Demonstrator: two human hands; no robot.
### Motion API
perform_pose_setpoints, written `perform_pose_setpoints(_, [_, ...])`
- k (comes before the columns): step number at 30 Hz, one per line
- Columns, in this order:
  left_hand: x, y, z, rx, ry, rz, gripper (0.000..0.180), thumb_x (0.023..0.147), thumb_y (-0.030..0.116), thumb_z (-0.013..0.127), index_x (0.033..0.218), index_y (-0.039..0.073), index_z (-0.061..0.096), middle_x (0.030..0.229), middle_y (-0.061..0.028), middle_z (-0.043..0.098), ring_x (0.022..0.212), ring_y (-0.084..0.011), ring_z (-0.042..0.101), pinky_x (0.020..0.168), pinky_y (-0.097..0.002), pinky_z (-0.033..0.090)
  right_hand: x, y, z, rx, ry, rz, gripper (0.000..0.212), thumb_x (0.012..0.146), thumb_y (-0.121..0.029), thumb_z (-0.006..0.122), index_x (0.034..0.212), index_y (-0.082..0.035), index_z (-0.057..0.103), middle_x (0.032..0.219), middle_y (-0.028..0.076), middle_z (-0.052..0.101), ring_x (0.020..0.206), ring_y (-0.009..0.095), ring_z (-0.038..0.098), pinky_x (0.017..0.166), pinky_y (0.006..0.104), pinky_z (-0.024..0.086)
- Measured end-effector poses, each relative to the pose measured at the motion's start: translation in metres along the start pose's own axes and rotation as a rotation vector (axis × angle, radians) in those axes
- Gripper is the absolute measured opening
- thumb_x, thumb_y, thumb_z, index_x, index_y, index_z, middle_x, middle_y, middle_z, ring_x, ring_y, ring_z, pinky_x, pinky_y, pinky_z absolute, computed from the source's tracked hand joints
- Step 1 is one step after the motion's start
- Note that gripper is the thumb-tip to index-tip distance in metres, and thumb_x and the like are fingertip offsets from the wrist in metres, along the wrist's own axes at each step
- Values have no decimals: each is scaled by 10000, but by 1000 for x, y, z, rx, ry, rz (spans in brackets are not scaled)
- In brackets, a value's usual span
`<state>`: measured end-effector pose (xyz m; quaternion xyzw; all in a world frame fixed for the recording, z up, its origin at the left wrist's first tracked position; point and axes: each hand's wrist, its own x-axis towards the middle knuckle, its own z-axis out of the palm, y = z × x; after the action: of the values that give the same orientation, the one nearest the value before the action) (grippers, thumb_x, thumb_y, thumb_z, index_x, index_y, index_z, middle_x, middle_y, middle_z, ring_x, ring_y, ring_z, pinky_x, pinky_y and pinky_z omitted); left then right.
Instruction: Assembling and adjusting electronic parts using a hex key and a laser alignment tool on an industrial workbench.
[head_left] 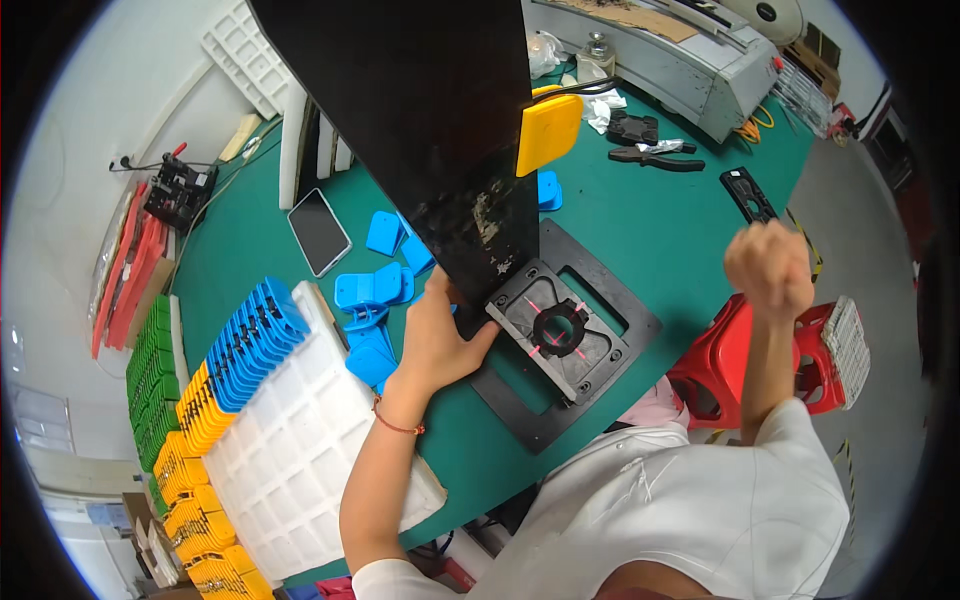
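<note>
A tall black stand [440, 120] rises toward me from a flat black base plate [645, 325]. On the base lies a dark square fixture [595, 350] with a round black ring [560, 328] at its middle, crossed by pink light lines. My left hand [435, 335] closes around the stand's lower corner. Its thumb touches the fixture's near-left edge, and some fingertips are hidden behind the black panel. At the right, my right hand [768, 268] is raised in a fist past the table's edge, apart from the stand; whatever the fist holds, if anything, is hidden.
Loose blue plastic plates [368, 290] lie left of the stand. Further left is a white gridded tray [300, 440] beside rows of blue [250, 345], yellow [180, 470] and green pieces [152, 385]. A phone [320, 232], pliers [655, 160], a grey machine [690, 75] and red stools [715, 355] surround.
</note>
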<state>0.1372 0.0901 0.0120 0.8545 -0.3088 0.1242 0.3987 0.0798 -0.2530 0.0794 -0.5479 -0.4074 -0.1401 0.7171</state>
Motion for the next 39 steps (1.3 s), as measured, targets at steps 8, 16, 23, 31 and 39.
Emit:
perform_pose_setpoints(8, [2, 6, 0, -6, 0, -32, 663, 629, 41, 742, 1159, -60, 358, 918, -162, 626, 863, -262, 639, 782, -328, 490, 16, -6, 57, 921, -464, -256, 404, 975, -150, 384, 598, -51, 487, 482, 30, 428, 398, 142, 397, 795, 474, 491])
perform_pose_setpoints(16, [0, -2, 1, -35, 34, 2, 698, 622, 65, 762, 1183, -88, 376, 943, -197, 629, 850, -296, 643, 755, -346, 502, 41, -48, 86, 998, -551, -210, 125, 520, 160, 466, 510, 48, 412, 524, 103, 336, 464, 174, 346, 453, 354, 413])
perform_pose_setpoints(23, [0, 0, 4, -12, 28, 11, 716, 620, 45, 751, 1187, -84, 332, 960, -196, 624, 868, -307, 643, 777, -348, 506, 35, -62, 82, 878, -633, -118, 100, 505, 117, 468, 508, 48, 396, 530, 118, 331, 464, 179, 328, 453, 381, 431])
perform_pose_setpoints(31, [-2, -2, 3, -3, 43, -1, 718, 613, 37, 750, 1186, -79, 332, 948, -194, 613, 871, -300, 639, 783, -349, 505, 22, -59, 78, 886, -600, -166, 85, 518, 114, 469, 517, 54, 408, 537, 130, 349, 470, 193, 350, 455, 386, 433])
perform_pose_setpoints(39, [0, -1, 4, -7, 54, 20, 697, 619, 44, 748, 1172, -79, 342, 930, -189, 611, 852, -292, 633, 755, -340, 503, 23, -56, 83, 891, -575, -203, 70, 532, 111, 470, 525, 61, 421, 544, 141, 368, 475, 208, 372, 457, 391, 435])
